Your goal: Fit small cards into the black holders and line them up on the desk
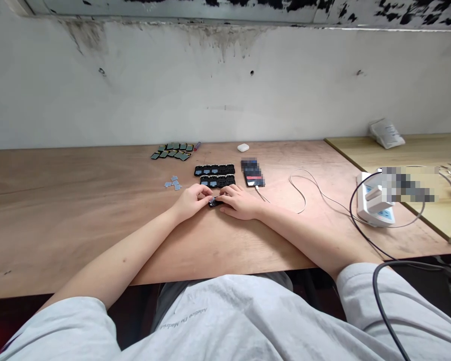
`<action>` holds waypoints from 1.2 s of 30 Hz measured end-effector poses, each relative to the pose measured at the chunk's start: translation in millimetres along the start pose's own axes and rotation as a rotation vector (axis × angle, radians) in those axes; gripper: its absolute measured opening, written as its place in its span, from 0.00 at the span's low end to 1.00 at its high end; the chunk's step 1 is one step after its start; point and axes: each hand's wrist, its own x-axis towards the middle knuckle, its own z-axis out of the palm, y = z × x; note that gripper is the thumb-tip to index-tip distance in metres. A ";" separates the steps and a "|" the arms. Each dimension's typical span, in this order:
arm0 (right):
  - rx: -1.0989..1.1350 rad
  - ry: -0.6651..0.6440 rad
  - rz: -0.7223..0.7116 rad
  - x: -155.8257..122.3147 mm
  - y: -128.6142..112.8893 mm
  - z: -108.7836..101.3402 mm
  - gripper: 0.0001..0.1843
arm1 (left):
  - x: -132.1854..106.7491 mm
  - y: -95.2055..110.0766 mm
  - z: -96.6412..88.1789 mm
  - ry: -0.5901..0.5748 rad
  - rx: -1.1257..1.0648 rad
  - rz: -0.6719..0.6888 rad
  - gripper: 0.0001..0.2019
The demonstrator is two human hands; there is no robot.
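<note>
Both of my hands meet over a small black plastic casing [214,202] on the wooden table. My left hand [192,201] pinches a small light piece at the casing's left end; the piece is mostly hidden by the fingertips. My right hand [241,201] holds the casing from the right, its fingers covering most of it. Just beyond the fingers lie two rows of black casings, a nearer row [222,180] and a farther row [225,170], some with light blue pads inside. Several loose light blue pads [175,183] lie left of the rows.
Several small screen modules [173,151] lie at the back, beside a screwdriver [197,146]. A white earbud case [243,147] and a phone [253,173] on a white cable stand right of the rows. Farther right are a power strip [376,215] and a plastic packet [386,133].
</note>
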 end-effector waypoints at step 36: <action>0.017 0.030 0.007 2.4 9.2 0.3 0.10 | -3.2 6.4 -3.7 -0.065 0.639 0.545 0.10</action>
